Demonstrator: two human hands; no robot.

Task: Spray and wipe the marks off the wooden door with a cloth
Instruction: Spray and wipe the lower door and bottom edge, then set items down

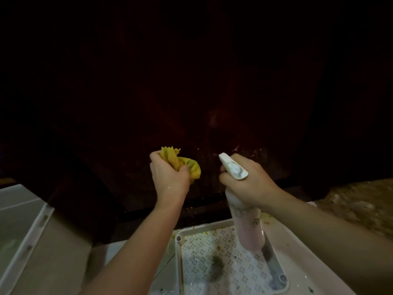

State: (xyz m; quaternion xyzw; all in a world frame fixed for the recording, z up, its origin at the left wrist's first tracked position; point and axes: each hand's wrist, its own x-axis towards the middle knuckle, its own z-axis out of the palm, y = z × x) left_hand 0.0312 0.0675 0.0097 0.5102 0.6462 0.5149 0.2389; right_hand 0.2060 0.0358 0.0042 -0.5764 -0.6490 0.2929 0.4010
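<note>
We recorded one head view. The wooden door (191,92) filled the upper frame, very dark; small pink and yellowish marks (236,148) showed low on its panel, just above the spray nozzle.

Left hand (168,175): fingers curled tight round a bunched yellow cloth (187,165), which stuck out above and to the right of the fist. The cloth was held in front of the lower door; we could not tell whether it touched the wood.

Right hand (244,179): fingers wrapped round the neck of a white spray bottle (247,222), forefinger curled at the trigger side, nozzle aimed up and left toward the door. The bottle body held pinkish liquid and hung tilted over a white perforated tray (212,258).

The tray surface looked wet, with foam and yellow-green specks. A pale bin edge (32,231) sat at lower left, and speckled floor (350,201) at right
</note>
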